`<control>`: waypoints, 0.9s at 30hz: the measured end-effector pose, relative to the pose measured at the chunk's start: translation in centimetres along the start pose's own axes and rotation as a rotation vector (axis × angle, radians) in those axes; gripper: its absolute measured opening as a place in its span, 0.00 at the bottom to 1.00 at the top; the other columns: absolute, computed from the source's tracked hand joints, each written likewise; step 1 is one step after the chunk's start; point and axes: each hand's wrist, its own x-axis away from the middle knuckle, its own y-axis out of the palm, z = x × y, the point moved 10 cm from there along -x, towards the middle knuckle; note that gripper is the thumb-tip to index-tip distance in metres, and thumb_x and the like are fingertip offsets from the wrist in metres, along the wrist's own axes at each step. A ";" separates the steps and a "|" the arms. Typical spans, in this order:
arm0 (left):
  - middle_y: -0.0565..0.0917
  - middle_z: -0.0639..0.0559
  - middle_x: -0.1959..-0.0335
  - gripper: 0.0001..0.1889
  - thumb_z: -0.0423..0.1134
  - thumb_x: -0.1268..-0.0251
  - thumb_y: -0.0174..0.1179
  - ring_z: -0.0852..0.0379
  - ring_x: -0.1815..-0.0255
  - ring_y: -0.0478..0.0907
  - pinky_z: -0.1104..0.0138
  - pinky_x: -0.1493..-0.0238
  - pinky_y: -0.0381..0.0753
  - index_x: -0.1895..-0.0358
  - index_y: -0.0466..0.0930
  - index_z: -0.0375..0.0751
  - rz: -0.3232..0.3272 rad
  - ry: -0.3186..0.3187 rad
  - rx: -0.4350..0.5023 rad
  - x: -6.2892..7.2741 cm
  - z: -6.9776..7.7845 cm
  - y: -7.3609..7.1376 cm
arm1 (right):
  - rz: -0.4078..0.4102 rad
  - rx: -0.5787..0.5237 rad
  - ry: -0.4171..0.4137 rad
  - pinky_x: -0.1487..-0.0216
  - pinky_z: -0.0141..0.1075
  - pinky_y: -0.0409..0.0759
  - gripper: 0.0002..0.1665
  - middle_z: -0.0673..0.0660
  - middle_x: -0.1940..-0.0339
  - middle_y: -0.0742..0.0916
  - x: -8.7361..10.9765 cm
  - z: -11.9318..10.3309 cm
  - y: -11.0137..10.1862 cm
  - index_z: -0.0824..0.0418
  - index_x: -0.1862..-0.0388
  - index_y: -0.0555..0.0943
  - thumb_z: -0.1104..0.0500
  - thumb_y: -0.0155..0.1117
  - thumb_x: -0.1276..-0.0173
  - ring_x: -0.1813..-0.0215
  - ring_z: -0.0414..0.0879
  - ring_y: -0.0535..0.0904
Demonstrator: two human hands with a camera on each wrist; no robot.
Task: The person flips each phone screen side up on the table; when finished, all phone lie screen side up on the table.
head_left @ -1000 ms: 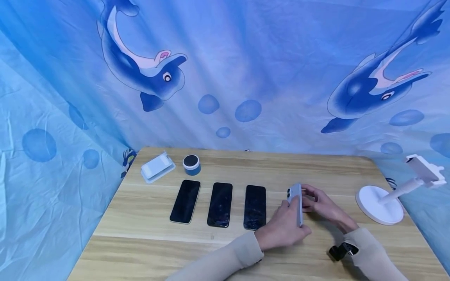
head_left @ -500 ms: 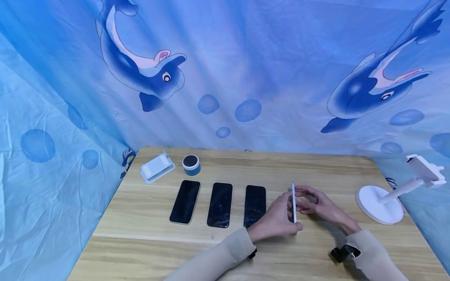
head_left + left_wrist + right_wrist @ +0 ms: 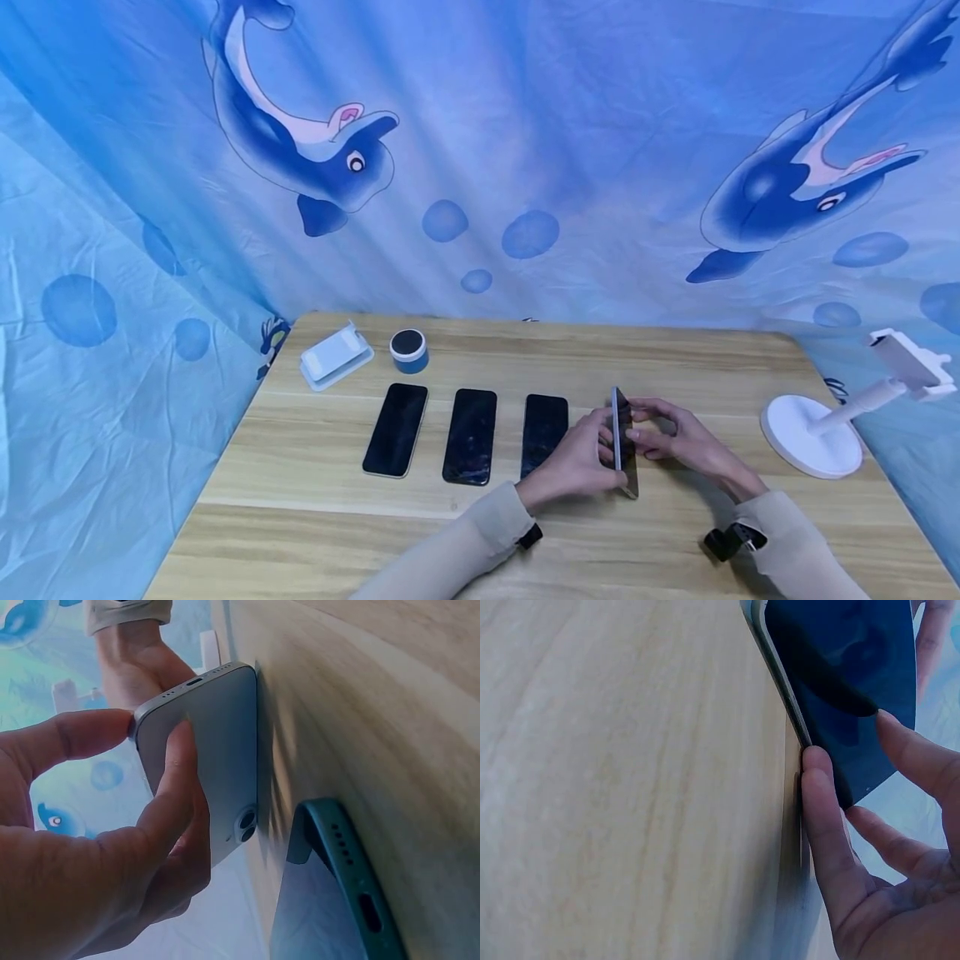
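Note:
A silver-backed smartphone (image 3: pixel 627 446) stands on its long edge, tilted over the right half of the table, its dark screen facing right. My left hand (image 3: pixel 573 467) holds it, thumb at the near end and fingers against the back, where the left wrist view shows two camera lenses on the phone (image 3: pixel 217 757). On the other side my right hand (image 3: pixel 690 442) grips its far end; in the right wrist view the thumb touches the screen (image 3: pixel 847 667) and a finger lies at the edge. Three dark-screened phones lie in a row leftward, the nearest phone (image 3: pixel 544 429) partly behind my left hand.
The other two phones are the middle phone (image 3: pixel 469 437) and the leftmost phone (image 3: pixel 395 430). Behind them are a pale folded stand (image 3: pixel 336 357) and a small round blue-and-white device (image 3: pixel 408 354). A white round-based phone holder (image 3: pixel 812 437) stands right on the wooden table (image 3: pixel 300 533).
The held phone has turned from showing its back, through edge-on, to showing its dark screen toward the right. My left hand has shifted slightly left with it; the right hand stays close to its place.

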 end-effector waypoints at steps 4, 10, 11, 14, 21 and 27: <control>0.80 0.47 0.55 0.47 0.25 0.53 0.75 0.60 0.62 0.85 0.76 0.63 0.79 0.24 0.65 0.35 0.005 -0.003 0.017 0.0 -0.1 -0.2 | 0.026 0.023 0.012 0.54 0.40 0.89 0.43 0.75 0.32 0.73 0.1 -0.1 -0.1 0.64 0.20 0.63 0.55 0.71 0.27 0.52 0.48 0.88; 0.81 0.47 0.58 0.48 0.22 0.56 0.77 0.60 0.64 0.86 0.76 0.66 0.79 0.25 0.68 0.34 0.017 -0.044 0.042 0.0 -0.7 -0.4 | 0.056 0.076 0.013 0.60 0.38 0.88 0.44 0.73 0.38 0.77 0.2 -0.2 -0.3 0.63 0.21 0.66 0.55 0.74 0.31 0.59 0.46 0.86; 0.81 0.48 0.58 0.48 0.23 0.56 0.77 0.61 0.64 0.85 0.76 0.66 0.79 0.25 0.68 0.34 0.021 -0.055 0.033 0.0 -0.8 -0.4 | 0.062 0.083 0.017 0.61 0.38 0.88 0.44 0.73 0.39 0.77 0.2 -0.2 -0.3 0.63 0.22 0.66 0.55 0.75 0.32 0.60 0.45 0.86; 0.80 0.49 0.57 0.48 0.24 0.56 0.78 0.63 0.64 0.85 0.77 0.65 0.80 0.25 0.68 0.34 0.032 -0.082 0.004 0.1 -1.2 -0.5 | 0.075 0.099 0.029 0.63 0.37 0.87 0.45 0.72 0.41 0.78 0.2 -0.1 -0.3 0.64 0.22 0.66 0.55 0.76 0.33 0.62 0.45 0.85; 0.81 0.50 0.59 0.48 0.24 0.57 0.80 0.64 0.65 0.84 0.77 0.65 0.80 0.26 0.70 0.36 0.038 -0.110 -0.011 0.1 -1.7 -0.5 | 0.093 0.108 0.038 0.63 0.37 0.87 0.46 0.70 0.43 0.78 0.5 0.0 -0.2 0.65 0.22 0.66 0.57 0.77 0.34 0.63 0.44 0.84; 0.81 0.50 0.61 0.48 0.24 0.58 0.80 0.65 0.66 0.83 0.77 0.64 0.80 0.27 0.70 0.34 0.035 -0.116 -0.030 0.0 -1.7 -0.4 | 0.124 0.133 0.042 0.63 0.37 0.87 0.46 0.69 0.45 0.78 0.5 0.1 -0.6 0.64 0.23 0.67 0.57 0.78 0.35 0.64 0.43 0.84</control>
